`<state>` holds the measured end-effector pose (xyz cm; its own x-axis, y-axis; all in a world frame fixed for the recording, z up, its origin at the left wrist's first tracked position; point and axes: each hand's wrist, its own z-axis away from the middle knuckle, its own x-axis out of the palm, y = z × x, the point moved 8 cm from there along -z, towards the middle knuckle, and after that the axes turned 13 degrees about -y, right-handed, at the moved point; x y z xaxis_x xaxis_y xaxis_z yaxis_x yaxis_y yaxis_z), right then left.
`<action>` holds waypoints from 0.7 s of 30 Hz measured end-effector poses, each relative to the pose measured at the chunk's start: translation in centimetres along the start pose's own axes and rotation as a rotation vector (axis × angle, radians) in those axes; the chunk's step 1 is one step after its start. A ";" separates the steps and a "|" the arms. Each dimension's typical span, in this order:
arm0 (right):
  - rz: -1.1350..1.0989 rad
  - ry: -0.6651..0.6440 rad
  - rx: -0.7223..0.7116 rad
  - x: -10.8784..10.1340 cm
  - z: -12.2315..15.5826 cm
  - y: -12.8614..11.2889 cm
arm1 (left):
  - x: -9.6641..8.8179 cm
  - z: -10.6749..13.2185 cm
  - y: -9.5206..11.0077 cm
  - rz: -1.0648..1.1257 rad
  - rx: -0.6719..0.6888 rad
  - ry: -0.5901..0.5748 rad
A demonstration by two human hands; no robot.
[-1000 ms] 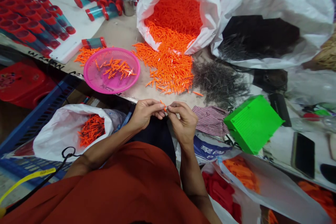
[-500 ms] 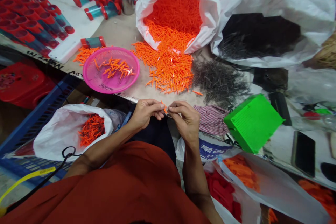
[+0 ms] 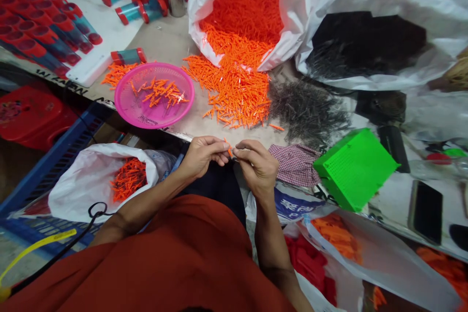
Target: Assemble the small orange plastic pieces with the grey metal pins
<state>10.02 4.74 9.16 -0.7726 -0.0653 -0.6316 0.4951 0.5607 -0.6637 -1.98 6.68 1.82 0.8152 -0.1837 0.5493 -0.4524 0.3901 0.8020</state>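
My left hand (image 3: 202, 158) pinches a small orange plastic piece (image 3: 229, 149) between thumb and fingertips, just off the table's front edge. Close against it, my right hand (image 3: 259, 166) has its thumb and fingers pressed together at the piece's right side; what they grip is too small to make out. Beyond the hands, a heap of slim orange pieces (image 3: 241, 100) spreads from a white sack (image 3: 294, 34). Right of it lies a tangle of thin dark pieces (image 3: 307, 109). A pink basket (image 3: 126, 102) to the left holds several orange pieces with thin dark ends.
A checked cloth (image 3: 294, 163) and a green basket (image 3: 356, 168) lie on the right, with a phone (image 3: 426, 212) beyond. Red-capped tubes (image 3: 47, 29) and a metal cup (image 3: 176, 0) stand at back left. A sack of orange-and-dark pieces (image 3: 84, 180) sits low left.
Both hands stay together around the orange piece, with only a slight shift of the right fingers. The whole view has moved a little.
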 end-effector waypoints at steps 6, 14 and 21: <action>0.126 0.042 -0.145 0.1 0.3 -1.1 | 0.0 -0.1 -0.1 0.021 -0.031 -0.024; 0.144 0.090 -0.226 0.1 0.7 -1.6 | 0.2 -0.1 -0.2 0.037 -0.042 -0.026; 0.235 0.092 -0.287 0.3 0.7 -2.1 | 0.0 -0.1 -0.2 0.043 -0.039 -0.012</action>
<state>9.00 2.98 10.05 -0.6904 0.1598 -0.7055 0.5416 0.7608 -0.3577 -1.85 6.72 1.66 0.7907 -0.1771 0.5860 -0.4722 0.4327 0.7679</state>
